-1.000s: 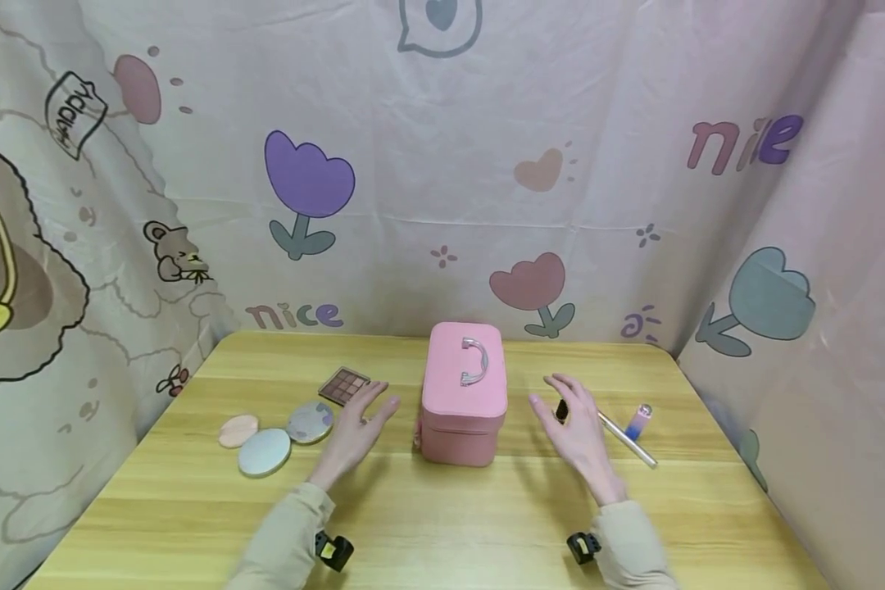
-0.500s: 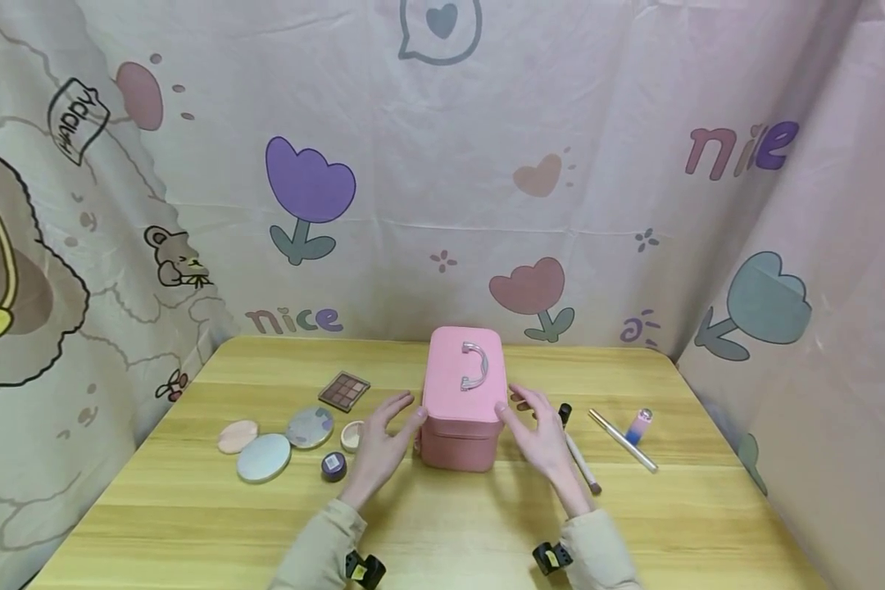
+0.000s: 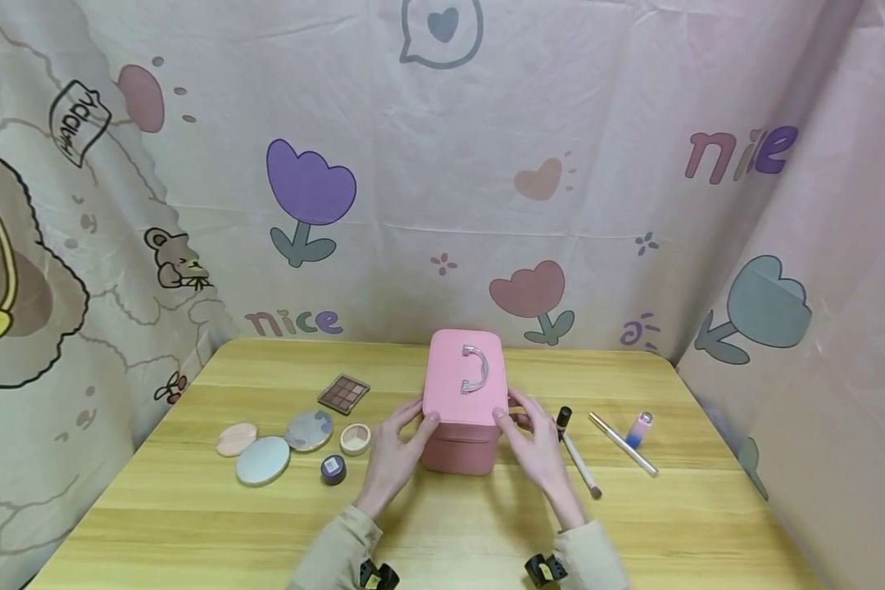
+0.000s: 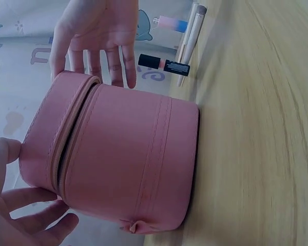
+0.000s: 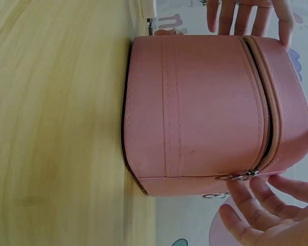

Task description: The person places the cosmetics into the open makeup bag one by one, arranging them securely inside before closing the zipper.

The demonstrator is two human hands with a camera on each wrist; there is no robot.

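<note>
A pink makeup case (image 3: 460,449) stands upright on the wooden table, a curved silver handle (image 3: 478,369) on its lid (image 3: 446,377). My left hand (image 3: 391,460) holds the lid's near left corner, thumb on the top edge and fingers along the side. At the opposite corner my right hand (image 3: 540,449) grips likewise, its fingers by the metal zipper pulls (image 5: 237,177) in the right wrist view. Both wrist views show a dark gap along the unfastened zipper (image 4: 72,136), between lid and body. The case's inside is hidden.
Left of the case lie an eyeshadow palette (image 3: 344,393), round compacts (image 3: 263,460), a powder puff (image 3: 237,439), a small pot (image 3: 355,439) and a dark jar (image 3: 333,469). To the right are a makeup brush (image 3: 583,469), a black-capped tube (image 3: 564,419), a silver pen (image 3: 623,443) and a pink-blue tube (image 3: 639,430).
Both hands have moved inward from either side and taken hold of the lid's near corners. The pot, jar and brush they covered earlier now show. The case stays in place.
</note>
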